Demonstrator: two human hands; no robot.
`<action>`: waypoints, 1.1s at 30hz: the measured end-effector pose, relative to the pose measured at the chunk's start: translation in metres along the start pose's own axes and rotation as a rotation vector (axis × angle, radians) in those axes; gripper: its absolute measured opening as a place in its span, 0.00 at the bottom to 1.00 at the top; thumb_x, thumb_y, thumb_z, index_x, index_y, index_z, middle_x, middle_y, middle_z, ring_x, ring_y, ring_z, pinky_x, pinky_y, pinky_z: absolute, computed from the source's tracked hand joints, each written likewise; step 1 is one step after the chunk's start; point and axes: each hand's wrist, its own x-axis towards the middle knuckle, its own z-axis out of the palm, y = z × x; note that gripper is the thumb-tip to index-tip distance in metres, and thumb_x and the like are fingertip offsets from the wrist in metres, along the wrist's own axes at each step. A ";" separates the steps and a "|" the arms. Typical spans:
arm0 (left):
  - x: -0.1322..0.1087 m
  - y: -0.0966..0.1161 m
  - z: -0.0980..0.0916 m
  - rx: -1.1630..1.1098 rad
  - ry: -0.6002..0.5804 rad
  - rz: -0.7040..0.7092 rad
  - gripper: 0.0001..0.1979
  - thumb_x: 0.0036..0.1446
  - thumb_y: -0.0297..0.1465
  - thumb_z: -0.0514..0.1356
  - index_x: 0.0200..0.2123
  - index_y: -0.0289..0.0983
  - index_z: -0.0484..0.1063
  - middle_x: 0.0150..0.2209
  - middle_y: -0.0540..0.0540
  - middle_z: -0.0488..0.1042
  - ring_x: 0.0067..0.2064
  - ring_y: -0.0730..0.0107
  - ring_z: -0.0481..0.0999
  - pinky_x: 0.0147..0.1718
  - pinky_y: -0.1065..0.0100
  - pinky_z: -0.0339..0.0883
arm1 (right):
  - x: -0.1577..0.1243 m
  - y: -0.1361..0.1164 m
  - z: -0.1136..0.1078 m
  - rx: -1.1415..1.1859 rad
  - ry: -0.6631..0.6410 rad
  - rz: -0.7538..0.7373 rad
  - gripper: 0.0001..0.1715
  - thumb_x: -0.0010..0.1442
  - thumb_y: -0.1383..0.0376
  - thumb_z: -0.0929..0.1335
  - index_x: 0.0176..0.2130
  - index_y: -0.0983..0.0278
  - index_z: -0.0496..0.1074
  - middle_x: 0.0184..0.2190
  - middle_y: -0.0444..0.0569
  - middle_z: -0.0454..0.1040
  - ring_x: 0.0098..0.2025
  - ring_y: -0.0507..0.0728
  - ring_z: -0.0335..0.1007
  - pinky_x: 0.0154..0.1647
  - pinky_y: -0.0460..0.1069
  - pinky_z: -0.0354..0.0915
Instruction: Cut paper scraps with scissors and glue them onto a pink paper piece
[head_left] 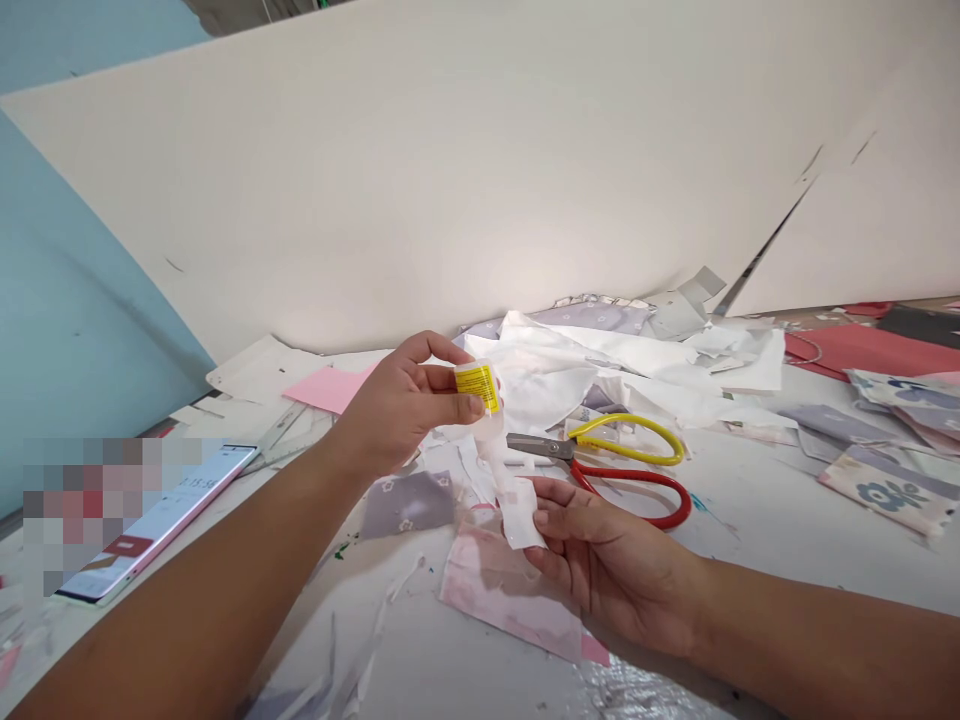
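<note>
My left hand [409, 405] pinches the top of a narrow white strip between thumb and fingers. A yellow label [477, 387] with small dark print shows at that upper end. From there the white strip [519, 512] hangs down, and my right hand [611, 560] grips its lower end between thumb and fingers. Just behind the right hand lie scissors [561, 448] with one yellow and one red handle, their blades pointing left. A pale pink piece [510, 590] rests on the table under the strip. Beside it is a grey-purple flowered scrap [409, 503].
White and grey-purple scraps [660, 360] are heaped behind the hands. A phone [150, 530] lies at the left. Flowered pieces [889, 490] and red sheets [877, 350] are at the right. A large white panel [465, 170] stands across the back of the table.
</note>
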 end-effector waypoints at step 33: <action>-0.006 0.004 0.013 -0.029 -0.077 -0.035 0.15 0.43 0.23 0.65 0.32 0.40 0.63 0.30 0.48 0.78 0.34 0.60 0.77 0.31 0.63 0.67 | 0.005 0.000 -0.003 -0.018 -0.050 -0.054 0.19 0.46 0.80 0.67 0.37 0.64 0.63 0.22 0.40 0.69 0.24 0.47 0.71 0.31 0.43 0.72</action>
